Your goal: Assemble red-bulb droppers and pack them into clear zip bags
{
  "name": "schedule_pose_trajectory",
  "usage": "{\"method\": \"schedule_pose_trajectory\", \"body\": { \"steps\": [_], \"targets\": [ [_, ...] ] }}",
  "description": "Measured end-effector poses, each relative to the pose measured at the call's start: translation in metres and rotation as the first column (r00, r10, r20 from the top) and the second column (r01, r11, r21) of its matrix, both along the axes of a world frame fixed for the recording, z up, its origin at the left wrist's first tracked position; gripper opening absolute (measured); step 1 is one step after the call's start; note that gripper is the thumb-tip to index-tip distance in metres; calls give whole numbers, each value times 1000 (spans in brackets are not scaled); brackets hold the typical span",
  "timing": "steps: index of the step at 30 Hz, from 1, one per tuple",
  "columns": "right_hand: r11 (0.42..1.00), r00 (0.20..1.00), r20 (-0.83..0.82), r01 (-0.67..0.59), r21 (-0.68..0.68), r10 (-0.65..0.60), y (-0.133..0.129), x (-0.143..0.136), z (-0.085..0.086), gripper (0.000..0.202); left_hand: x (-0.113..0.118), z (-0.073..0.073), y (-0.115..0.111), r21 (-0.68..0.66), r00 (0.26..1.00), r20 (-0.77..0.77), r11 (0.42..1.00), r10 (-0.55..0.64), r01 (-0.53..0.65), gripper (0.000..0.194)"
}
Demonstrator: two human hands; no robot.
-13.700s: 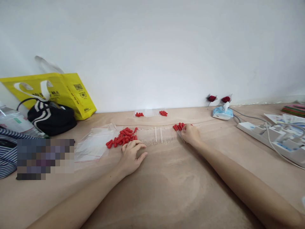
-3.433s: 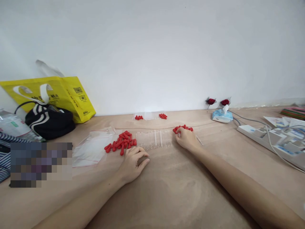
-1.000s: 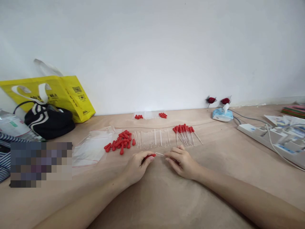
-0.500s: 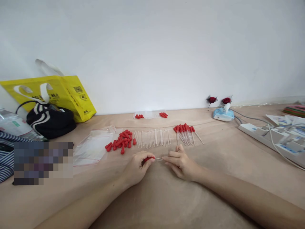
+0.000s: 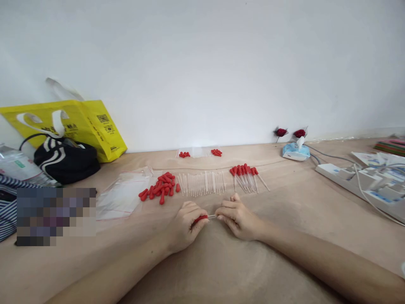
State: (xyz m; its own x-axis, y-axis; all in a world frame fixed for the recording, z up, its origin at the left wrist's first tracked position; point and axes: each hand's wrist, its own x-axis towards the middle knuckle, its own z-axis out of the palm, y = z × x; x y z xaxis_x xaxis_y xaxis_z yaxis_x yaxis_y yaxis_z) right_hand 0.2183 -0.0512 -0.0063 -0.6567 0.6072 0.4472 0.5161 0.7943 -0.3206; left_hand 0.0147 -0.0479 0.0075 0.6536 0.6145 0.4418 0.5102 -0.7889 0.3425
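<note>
"Grip first: what is held by the left hand (image 5: 186, 226) and the right hand (image 5: 238, 219)?"

"By the left, a red bulb (image 5: 200, 219) is pinched, mostly covered; by the right, a thin clear tube (image 5: 211, 216) is held in a narrow grip, its end at the bulb's mouth. Both are held on the near side of the row of clear tubes (image 5: 204, 184)."

"Is the tube fully seated?"

"That cannot be told; only a short length is shown between the hands."

"What could go wrong?"

"So slim a tube might be cracked or bent if it were pushed off-line. If the bulb were squeezed too near its mouth, the opening could be pinched and the tube deflected."

"And farther out?"

"Just left of the row, a pile of red bulbs (image 5: 163, 185) is heaped on the table (image 5: 215, 270); if knocked, bulbs could be rolled into the row. Right of it, bulb-topped tubes (image 5: 243, 169) are set side by side, and their order could be spoiled by a careless brush of the right hand."
</note>
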Motion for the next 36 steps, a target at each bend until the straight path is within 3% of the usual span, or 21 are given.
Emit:
{"method": "schedule_pose_trajectory", "body": {
  "steps": [6,10,13,16,18,20,23,25,29,36],
  "targets": [
    [998,1000,12,-27,-49,27,3,1,0,22,1,-2,1,35,999,8,998,-49,49,16],
    [997,995,96,27,66,-33,4,0,6,18,0,-2,4,50,999,-28,998,-34,35,15],
    [983,982,155,82,165,-108,6,3,12,16,-5,-3,6,83,997,-54,996,46,-42,15],
    [964,963,103,236,126,-249,16,15,16,17,-13,-5,10,121,976,-37,971,213,-207,41],
    [911,911,7,412,10,-412,28,25,17,20,-19,-8,13,104,955,-17,950,297,-293,46],
    [805,806,-47,582,-117,-590,41,34,19,20,-23,-10,17,62,942,-18,941,335,-333,40],
    [651,665,-13,726,-220,-746,59,36,20,19,-25,-12,21,14,938,-36,939,344,-343,32],
    [585,609,35,776,-235,-793,67,29,21,21,-24,-13,21,-2,941,-41,942,336,-337,29],
    [530,558,199,829,-179,-806,78,9,21,22,-24,-12,21,-12,946,-34,946,323,-324,24],
    [513,537,284,843,-159,-794,86,4,17,22,-24,-12,21,-19,954,-30,954,299,-300,18]
  ]
}}
